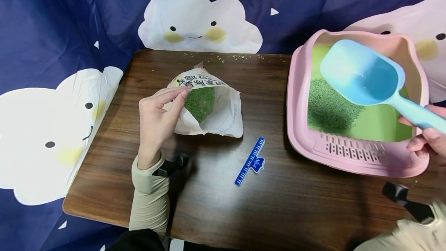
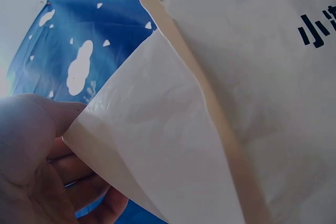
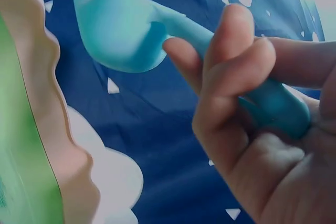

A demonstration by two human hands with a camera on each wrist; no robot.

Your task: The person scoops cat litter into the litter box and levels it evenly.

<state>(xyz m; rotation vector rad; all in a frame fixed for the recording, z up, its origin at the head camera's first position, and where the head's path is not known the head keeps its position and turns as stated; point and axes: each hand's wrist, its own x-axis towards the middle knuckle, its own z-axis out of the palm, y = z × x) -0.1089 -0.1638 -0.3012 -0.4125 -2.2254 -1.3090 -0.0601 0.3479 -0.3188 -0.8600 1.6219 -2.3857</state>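
Observation:
At the left of the head view, my left hand (image 1: 156, 121) pinches the edge of an open white paper bag (image 1: 228, 113) with dark printing. Green granules (image 1: 198, 104) show inside its mouth. The left wrist view has the bag's folded corner (image 2: 147, 129) between thumb and fingers. My right hand (image 1: 432, 138) grips the handle of a light blue scoop (image 1: 362, 71), fingers curled round it in the right wrist view. The scoop's bowl looks empty and hangs over a pink litter box (image 1: 296, 100). Green granules (image 1: 331, 107) lie on the box's light green floor.
A blue ruler-shaped clip (image 1: 250, 162) lies on the dark wooden table (image 1: 209, 204) between bag and box. Small pale crumbs (image 1: 240, 56) are scattered along the table's back edge. Behind hangs a navy cloth (image 1: 104, 11) with white clouds.

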